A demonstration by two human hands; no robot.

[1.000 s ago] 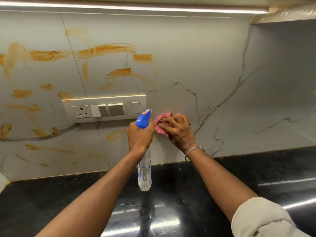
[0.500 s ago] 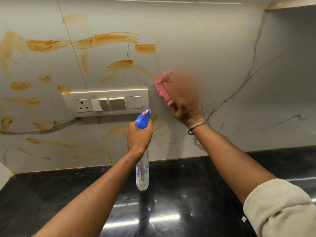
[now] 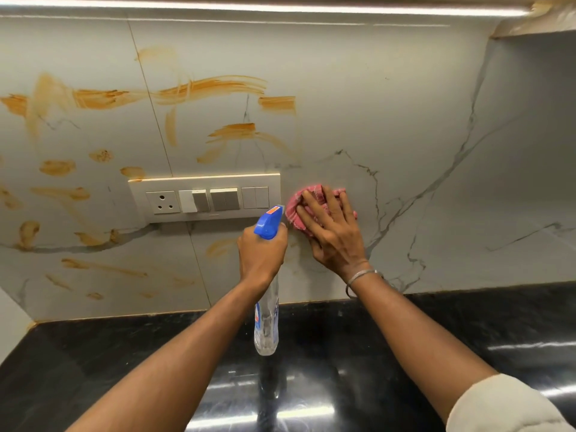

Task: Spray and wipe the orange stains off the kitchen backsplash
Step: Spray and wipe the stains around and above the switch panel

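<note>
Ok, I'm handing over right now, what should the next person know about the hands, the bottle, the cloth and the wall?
Left hand grips the spray bottle by its neck, nozzle towards the backsplash, over the black counter.
Right hand presses the pink cloth flat on the backsplash, just right of the switch panel.
Done: the marble right of the panel shows no orange.
Left: orange stains above, left of and below the panel, including a faint smear beside the left hand.
</note>
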